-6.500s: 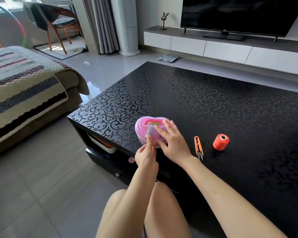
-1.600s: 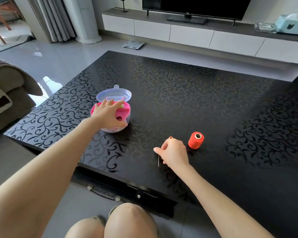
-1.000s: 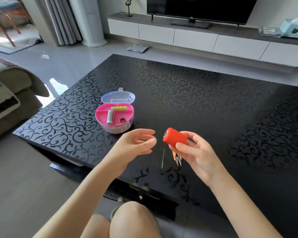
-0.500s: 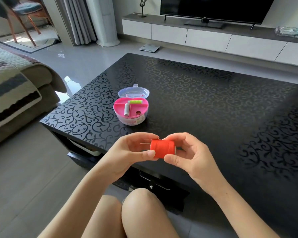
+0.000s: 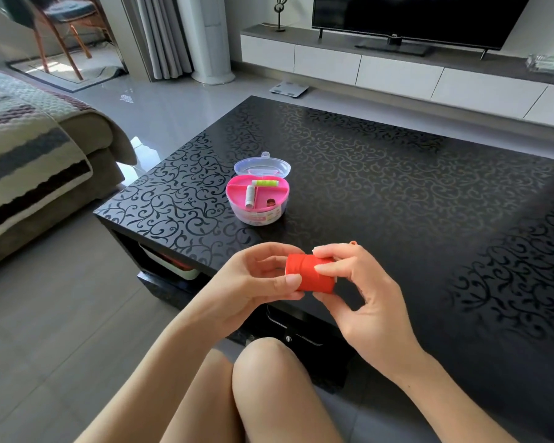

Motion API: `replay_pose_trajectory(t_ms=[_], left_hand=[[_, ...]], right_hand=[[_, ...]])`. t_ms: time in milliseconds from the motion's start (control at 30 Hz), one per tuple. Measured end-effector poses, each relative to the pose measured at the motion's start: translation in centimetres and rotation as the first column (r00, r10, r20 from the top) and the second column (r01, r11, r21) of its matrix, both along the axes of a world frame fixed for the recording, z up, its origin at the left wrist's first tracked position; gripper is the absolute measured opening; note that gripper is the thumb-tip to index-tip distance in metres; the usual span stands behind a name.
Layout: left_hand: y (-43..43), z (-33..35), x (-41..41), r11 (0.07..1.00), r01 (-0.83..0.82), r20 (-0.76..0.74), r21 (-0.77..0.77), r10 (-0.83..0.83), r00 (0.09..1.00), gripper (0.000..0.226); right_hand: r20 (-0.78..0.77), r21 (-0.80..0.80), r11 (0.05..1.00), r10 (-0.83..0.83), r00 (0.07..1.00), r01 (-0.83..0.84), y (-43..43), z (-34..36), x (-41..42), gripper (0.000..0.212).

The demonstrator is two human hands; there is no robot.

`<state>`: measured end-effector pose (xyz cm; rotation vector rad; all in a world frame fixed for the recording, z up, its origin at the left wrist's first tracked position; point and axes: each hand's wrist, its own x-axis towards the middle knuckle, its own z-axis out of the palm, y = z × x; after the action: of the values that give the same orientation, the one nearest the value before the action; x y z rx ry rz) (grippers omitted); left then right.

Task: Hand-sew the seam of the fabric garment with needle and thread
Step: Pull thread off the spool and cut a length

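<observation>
Closest are the person's bare knees (image 5: 269, 378), cut off by the bottom edge. Just above them, both hands meet over the near edge of the black scroll-patterned table (image 5: 397, 193). They hold a red thread spool (image 5: 311, 274) on its side between them. The left hand (image 5: 253, 282) curls round the spool's left end, thumb pressed to its front. The right hand (image 5: 362, 302) wraps the other end, fingers over the top and thumb beneath, so that end is covered. I cannot make out a loose thread end.

Behind the right hand's knuckles an orange tip (image 5: 352, 243) peeks out; the rest of that thing is hidden, as is the tabletop under the hands.

Further along the table sits an open pink sewing box (image 5: 259, 215), its clear lid (image 5: 263, 164) tipped back. A white spool (image 5: 249, 196) and a green spool (image 5: 264, 183) lie in its compartments; the other contents are too small to tell.

To the left, a sofa (image 5: 87, 139) under a striped blanket (image 5: 23, 148) runs out of frame. A bathroom scale (image 5: 289, 88) lies on the floor beyond the table. At the far wall a low cabinet (image 5: 397, 75) carries a television (image 5: 413, 17), cropped at the top.
</observation>
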<state>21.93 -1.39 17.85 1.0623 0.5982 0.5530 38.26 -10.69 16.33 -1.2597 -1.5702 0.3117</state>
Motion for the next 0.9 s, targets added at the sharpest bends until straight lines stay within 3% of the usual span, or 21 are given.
replay_pose_trajectory(t_ms=[133, 300, 500, 667, 900], left_hand=[[-0.4, 0.1, -0.1, 0.998, 0.013, 0.021, 0.059, -0.014, 1.0, 0.036], [-0.6, 0.1, 0.0, 0.998, 0.026, 0.06, 0.052, -0.03, 0.998, 0.034], [-0.7, 0.3, 0.6, 1.0, -0.017, 0.037, 0.013, 0.017, 0.999, 0.014], [-0.9, 0.3, 1.5, 0.994, -0.108, -0.126, 0.035, 0.111, 0.986, 0.011], [-0.7, 0.6, 1.2, 0.975, 0.018, -0.08, -0.222, -0.037, 0.996, 0.023]], right_hand=[[-0.309, -0.258, 0.962, 0.004, 0.951, -0.088, -0.6, 1.1, 0.1, 0.034], [-0.409, -0.337, 0.935, -0.037, 0.912, -0.113, -0.6, 1.7, 0.5, 0.035], [-0.309, -0.307, 0.948, -0.011, 0.951, -0.088, -1.0, 1.7, 0.4, 0.033], [-0.324, -0.372, 0.92, -0.007, 0.946, -0.121, -1.0, 1.7, 0.3, 0.034], [-0.437, -0.362, 0.911, 0.022, 0.899, -0.198, -0.9, 1.8, 0.9, 0.038]])
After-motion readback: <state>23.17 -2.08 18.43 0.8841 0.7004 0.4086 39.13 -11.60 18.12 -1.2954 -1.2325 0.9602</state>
